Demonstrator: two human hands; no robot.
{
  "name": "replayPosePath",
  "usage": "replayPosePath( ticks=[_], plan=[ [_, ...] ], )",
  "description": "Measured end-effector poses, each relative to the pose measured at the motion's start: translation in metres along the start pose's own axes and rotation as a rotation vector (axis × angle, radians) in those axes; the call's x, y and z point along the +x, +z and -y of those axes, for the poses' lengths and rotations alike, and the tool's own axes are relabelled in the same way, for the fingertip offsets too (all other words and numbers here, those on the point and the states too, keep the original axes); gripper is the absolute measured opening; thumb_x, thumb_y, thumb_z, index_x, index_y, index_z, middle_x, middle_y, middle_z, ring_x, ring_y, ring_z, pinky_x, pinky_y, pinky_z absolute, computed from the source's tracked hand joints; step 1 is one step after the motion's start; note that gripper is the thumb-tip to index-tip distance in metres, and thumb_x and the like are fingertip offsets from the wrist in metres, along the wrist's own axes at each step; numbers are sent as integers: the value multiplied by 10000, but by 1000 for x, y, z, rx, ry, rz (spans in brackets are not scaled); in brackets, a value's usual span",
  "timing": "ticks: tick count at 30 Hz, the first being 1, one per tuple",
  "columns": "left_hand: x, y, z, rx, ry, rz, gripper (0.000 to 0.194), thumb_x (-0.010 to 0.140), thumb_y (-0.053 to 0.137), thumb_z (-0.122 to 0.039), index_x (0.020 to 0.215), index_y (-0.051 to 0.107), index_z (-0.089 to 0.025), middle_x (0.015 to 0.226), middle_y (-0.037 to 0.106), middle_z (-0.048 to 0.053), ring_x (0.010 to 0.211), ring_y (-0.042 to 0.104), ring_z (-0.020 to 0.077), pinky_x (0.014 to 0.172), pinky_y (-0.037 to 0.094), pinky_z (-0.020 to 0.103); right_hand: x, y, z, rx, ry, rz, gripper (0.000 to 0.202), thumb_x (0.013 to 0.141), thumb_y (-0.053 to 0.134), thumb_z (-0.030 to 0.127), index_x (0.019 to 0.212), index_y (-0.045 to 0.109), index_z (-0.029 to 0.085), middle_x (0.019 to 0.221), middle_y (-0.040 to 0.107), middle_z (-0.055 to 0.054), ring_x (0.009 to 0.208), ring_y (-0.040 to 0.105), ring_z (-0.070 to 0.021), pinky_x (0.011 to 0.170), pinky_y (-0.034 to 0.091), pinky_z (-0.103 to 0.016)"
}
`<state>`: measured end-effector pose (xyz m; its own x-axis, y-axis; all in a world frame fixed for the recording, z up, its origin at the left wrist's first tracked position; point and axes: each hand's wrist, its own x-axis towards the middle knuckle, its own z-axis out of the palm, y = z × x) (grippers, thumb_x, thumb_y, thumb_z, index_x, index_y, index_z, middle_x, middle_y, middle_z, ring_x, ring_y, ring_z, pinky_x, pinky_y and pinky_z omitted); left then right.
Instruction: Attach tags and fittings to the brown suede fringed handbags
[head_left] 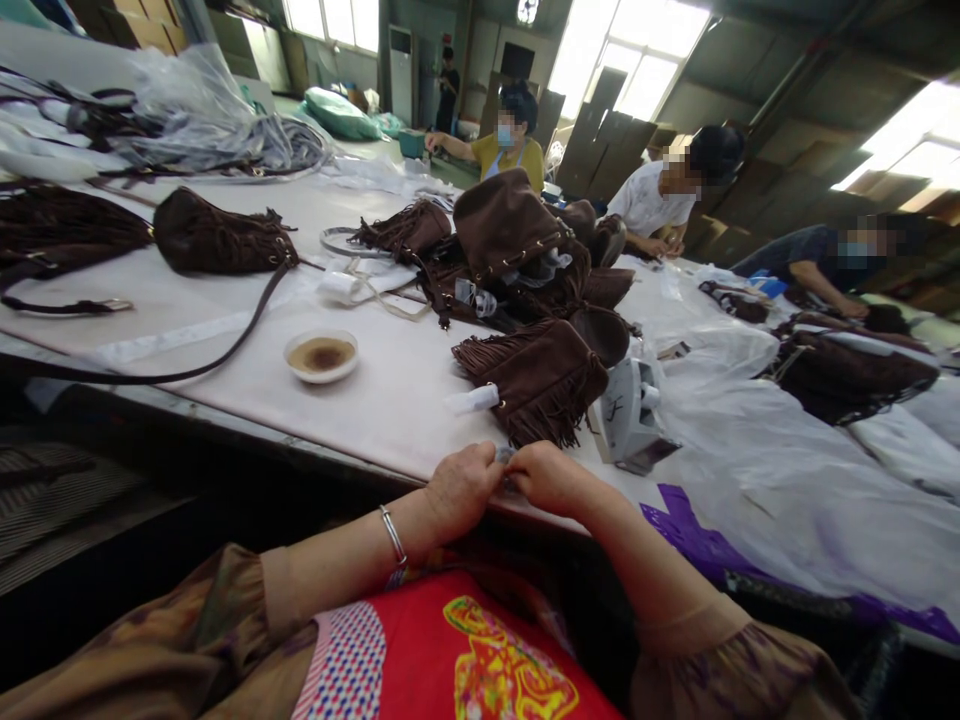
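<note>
At the table's front edge my left hand [465, 488] and my right hand [553, 480] meet, the fingers of both closed in a pinch. Between the fingertips shows a small bit of clear, greyish plastic [505, 456]; its full shape is hidden. Just beyond my hands lies a dark brown fringed bag [551, 375], with a white wrapped piece [474, 399] at its rim. Right of that bag stands a white device with a black mark [628, 408], which looks like a tape dispenser.
More brown fringed bags [510, 225] are heaped behind. A shallow dish of brown liquid [322, 357] sits left on the table [405, 400]. A bag [217, 232] trails its strap leftward. Plastic sheeting [780, 470] covers the right side. Co-workers [660, 200] are across the table.
</note>
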<state>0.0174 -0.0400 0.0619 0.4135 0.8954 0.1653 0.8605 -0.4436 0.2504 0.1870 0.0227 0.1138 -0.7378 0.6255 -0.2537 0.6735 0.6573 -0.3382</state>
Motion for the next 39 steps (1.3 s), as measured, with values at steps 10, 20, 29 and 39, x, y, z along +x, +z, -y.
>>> replayPosePath(
  ticks=[10,20,29,39],
  plan=[
    [7,-17,28,-70,305,-24,189,909,506,-130,920,684,-194,848,584,25,770,516,171,684,392,282,-40,-14,-24,122,-131,-217,465,841,685,185,1292,632,284,993,615,-36,886,604,-177,825,472,-291],
    [-7,-11,39,-76,376,89,118,867,562,-130,835,651,-200,838,556,18,778,517,175,668,387,287,-29,11,-19,-60,-179,-147,259,926,624,292,1176,691,295,864,523,-12,744,501,-135,667,369,-240],
    [0,-27,7,-16,137,28,385,743,774,-499,903,698,-156,946,571,93,902,521,263,791,445,384,-17,32,-14,-191,-164,-259,185,871,695,325,770,700,170,751,547,-23,716,504,-159,603,328,-269],
    [2,4,-4,-124,78,-138,179,900,629,-312,806,712,-184,831,581,63,853,481,226,752,388,373,-35,32,-30,215,-163,-465,163,931,565,145,1018,699,180,882,650,-47,819,617,-174,759,487,-278]
  ],
)
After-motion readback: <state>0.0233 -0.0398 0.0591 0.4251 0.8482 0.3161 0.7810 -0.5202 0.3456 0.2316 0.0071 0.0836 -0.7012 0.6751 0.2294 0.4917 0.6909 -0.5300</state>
